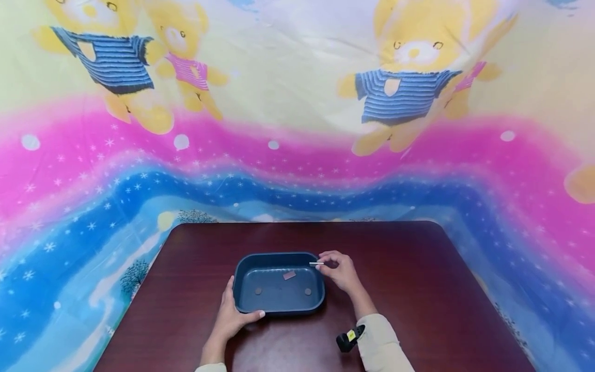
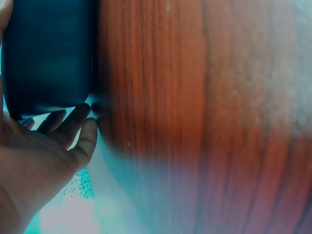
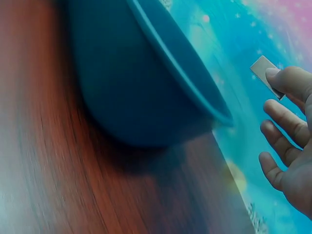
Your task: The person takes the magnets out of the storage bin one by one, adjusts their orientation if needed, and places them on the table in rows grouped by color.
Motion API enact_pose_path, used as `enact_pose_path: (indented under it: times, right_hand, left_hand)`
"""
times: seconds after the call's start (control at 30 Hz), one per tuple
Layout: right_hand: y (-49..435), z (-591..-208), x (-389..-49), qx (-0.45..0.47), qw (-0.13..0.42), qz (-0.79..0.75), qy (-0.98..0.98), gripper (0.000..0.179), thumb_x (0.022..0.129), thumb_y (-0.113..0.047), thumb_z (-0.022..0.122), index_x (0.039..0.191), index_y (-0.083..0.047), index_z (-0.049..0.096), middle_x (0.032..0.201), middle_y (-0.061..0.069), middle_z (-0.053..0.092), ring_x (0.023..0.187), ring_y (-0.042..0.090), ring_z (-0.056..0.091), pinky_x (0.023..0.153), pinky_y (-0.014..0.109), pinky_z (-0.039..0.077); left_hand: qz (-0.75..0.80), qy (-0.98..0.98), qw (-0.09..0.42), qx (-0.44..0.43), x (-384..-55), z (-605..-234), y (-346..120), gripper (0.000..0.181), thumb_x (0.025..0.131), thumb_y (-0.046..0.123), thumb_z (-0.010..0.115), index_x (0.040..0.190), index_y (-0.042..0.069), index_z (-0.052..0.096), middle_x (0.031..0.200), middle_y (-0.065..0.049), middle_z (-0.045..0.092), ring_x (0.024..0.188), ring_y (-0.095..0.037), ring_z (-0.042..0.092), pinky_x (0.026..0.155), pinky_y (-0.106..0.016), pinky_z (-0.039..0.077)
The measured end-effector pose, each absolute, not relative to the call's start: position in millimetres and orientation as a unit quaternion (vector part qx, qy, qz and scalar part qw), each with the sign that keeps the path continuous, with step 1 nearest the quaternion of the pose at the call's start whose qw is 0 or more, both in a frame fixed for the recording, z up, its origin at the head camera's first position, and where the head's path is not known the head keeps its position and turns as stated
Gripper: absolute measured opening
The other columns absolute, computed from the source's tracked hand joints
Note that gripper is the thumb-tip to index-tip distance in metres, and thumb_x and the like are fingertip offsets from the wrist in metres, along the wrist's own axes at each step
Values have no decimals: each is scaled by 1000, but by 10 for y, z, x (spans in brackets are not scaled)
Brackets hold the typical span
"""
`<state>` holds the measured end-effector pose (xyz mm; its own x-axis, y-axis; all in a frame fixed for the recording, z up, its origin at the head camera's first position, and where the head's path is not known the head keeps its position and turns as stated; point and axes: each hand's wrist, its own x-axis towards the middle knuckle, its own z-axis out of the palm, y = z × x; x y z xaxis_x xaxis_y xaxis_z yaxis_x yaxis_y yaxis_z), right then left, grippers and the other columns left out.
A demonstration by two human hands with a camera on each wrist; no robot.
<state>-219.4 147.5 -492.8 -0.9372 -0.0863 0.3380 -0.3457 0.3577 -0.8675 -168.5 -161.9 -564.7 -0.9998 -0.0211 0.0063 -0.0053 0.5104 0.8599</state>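
Note:
A dark blue rectangular tub with rounded corners (image 1: 279, 312) is on the table. My left hand (image 1: 230, 315) grips its near left corner, the thumb along the near side and the fingers against the left end. In the left wrist view, those fingers bend in at the tub's lower edge (image 2: 48, 105). At the tub's far right corner, my right hand (image 1: 341, 271) pinches a small flat rectangular piece (image 3: 263, 70), pale-faced with a darker edge, between thumb and forefinger. Its other fingers are spread. Inside the tub lie a small brownish rectangle (image 1: 289, 275) and two small round discs (image 1: 308, 292).
The reddish-brown wooden table (image 1: 395, 258) extends around the tub on every side. A cloth printed with teddy bears (image 1: 279, 170) hangs behind the table and along its sides. A black device with a yellow label (image 1: 348, 338) is strapped at the right wrist.

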Motion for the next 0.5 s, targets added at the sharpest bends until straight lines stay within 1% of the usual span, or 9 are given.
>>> enact_pose_path:
  times: [0.13,0.33,0.43,0.5]
  right_hand:
    - [1609,-4928,-2152,113,122,546,-821,8,76,3,73,83,5,70,98,14,64,96,32,58,80,42,48]
    - [1864,-5223,-2288,81,119,552,-821,8,76,-2,76,83,1,72,98,11,65,97,30,58,79,31,48]
    - [1963,-5324,-2342,67,111,548,-826,8,76,-7,77,83,-4,73,99,11,65,98,26,58,79,30,48]
    - [2018,-5360,-2360,61,112,545,-829,7,76,-7,77,82,-5,73,99,12,65,97,26,58,79,33,48]
  left_hand:
    - [-496,-868,10,6,-1687,-5656,-1612,129,57,39,89,150,13,4,149,-21,15,131,-38,23,98,-58,25]
    - [-497,-868,14,9,-1680,-5668,-1605,128,55,42,89,149,11,7,148,-21,16,130,-38,24,97,-58,27]
    - [-499,-866,16,8,-1679,-5664,-1605,128,55,41,89,149,10,7,148,-21,17,131,-38,24,98,-57,26]
    - [-499,-866,14,5,-1683,-5648,-1599,128,56,40,89,149,11,6,148,-22,17,131,-38,23,98,-58,26]
